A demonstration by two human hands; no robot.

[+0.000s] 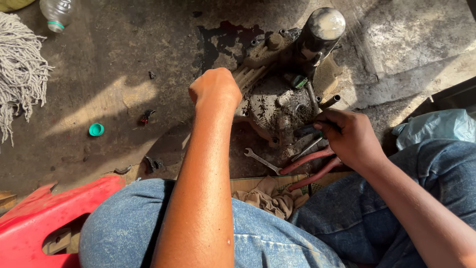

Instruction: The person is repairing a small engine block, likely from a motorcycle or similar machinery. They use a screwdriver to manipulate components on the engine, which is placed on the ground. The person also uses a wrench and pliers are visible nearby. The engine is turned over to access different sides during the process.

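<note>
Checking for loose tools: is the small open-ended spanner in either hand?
No: the spanner lies on the floor beside the red-handled pliers, below the right hand and apart from the left hand.

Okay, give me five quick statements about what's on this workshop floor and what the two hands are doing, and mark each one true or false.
1. The left hand rests on the greasy engine part. True.
2. The right hand is empty. False: its fingers are closed on a dark tool at the engine part.
3. Red-handled pliers lie beside the right hand. True.
4. The green bottle cap sits on the plastic bottle. False: it lies alone on the floor, apart from the bottle.
5. A spanner lies near the pliers. True.
</note>
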